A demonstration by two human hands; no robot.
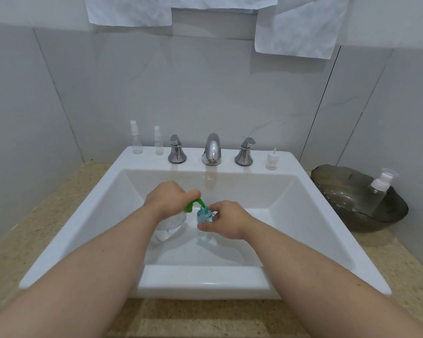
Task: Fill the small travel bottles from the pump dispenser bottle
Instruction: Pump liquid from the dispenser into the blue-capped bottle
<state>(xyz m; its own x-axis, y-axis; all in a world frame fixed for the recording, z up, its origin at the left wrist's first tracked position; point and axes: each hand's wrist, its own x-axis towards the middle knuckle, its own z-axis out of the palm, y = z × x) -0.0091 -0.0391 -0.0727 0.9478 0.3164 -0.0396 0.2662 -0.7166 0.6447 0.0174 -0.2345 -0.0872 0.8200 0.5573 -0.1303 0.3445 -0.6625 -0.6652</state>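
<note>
Over the white sink basin (303, 215), my left hand (166, 200) grips the green pump head of a clear dispenser bottle (170, 225). The green spout (200, 203) points down into the neck of a small travel bottle (204, 217) holding blue liquid. My right hand (226, 219) holds that small bottle upright, thumb and fingers curled round it. Two empty clear spray bottles, one taller (136, 140) and one shorter (158, 142), stand on the sink ledge at the back left. A loose white pump cap (272, 161) sits on the ledge at the back right.
A chrome faucet (211, 150) with two handles (177, 150) (244, 152) stands on the back ledge. A dark glass bowl (340, 191) on the beige counter at right holds a clear bottle with a white pump (380, 189). White cloths (298, 28) hang on the wall above.
</note>
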